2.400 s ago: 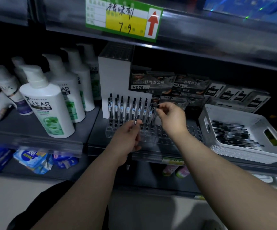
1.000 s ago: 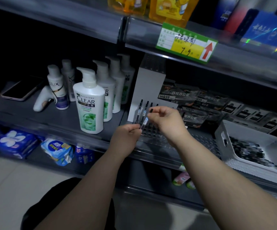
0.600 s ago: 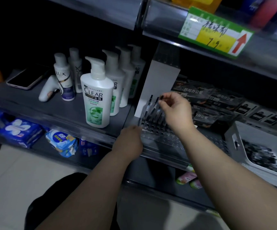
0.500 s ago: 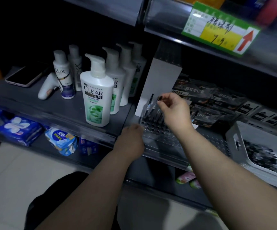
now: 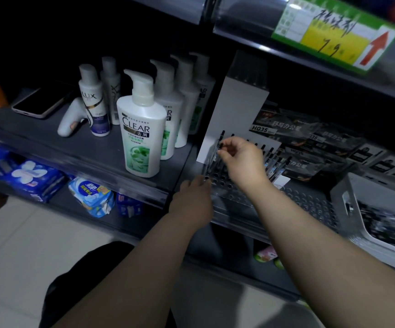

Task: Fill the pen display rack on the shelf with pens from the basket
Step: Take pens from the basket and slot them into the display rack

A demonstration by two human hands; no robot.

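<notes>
One clear plastic pen rack full of round holes point(image 5: 233, 189) stands on the dark grey metal shelf point(image 5: 101, 150), and one white plastic basket point(image 5: 344, 197) of loose pens point(image 5: 381, 227) is set to its right. Four white pump bottles point(image 5: 142, 129) are lined up on the left. The top of one black pen point(image 5: 213, 161) at the rack's back left is pinched by the right hand point(image 5: 245, 163). The left hand point(image 5: 191, 201) is held at the rack's front corner; its grip cannot be told.

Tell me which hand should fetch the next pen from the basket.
Right. The basket sits right of the rack, on the side of the right hand, though that hand pinches a pen at the rack and must release it first. The left hand rests at the rack's front left corner, farther off.
</notes>
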